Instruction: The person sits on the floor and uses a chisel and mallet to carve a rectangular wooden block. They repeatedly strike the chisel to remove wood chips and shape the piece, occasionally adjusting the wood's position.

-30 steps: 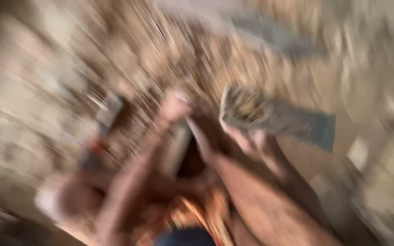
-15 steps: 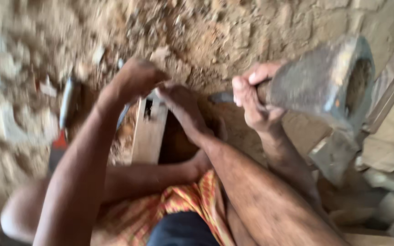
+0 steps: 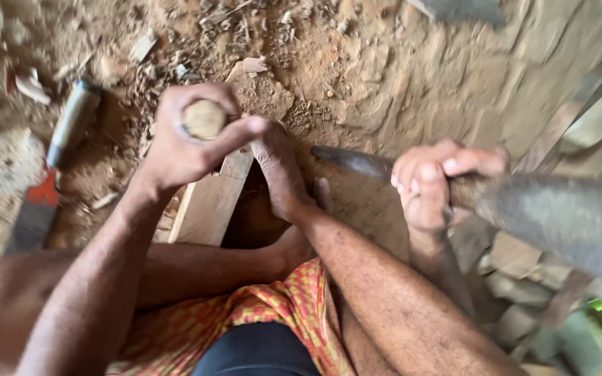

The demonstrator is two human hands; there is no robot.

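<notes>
My left hand (image 3: 186, 143) is closed around the round wooden top of an upright tool handle (image 3: 204, 118), standing over a pale wooden plank (image 3: 210, 202) on the dirt. My foot (image 3: 280, 170) presses on the plank right beside that hand. To the right, my right hand (image 3: 426, 188) grips the dark handle (image 3: 350, 160) of a heavy grey striking tool. Its blurred head (image 3: 566, 219) reaches toward the right edge.
A second wooden-handled tool (image 3: 71, 124) with a red part (image 3: 40, 195) lies on the ground at left. Wood chips and loose soil (image 3: 266, 42) cover the ground. Stone or wood blocks (image 3: 517, 285) are piled at lower right. My bent legs and orange checked cloth (image 3: 280, 306) fill the bottom.
The right hand has come down and toward the plank with the grey tool, whose head was higher up. The left hand has stayed on the upright handle.
</notes>
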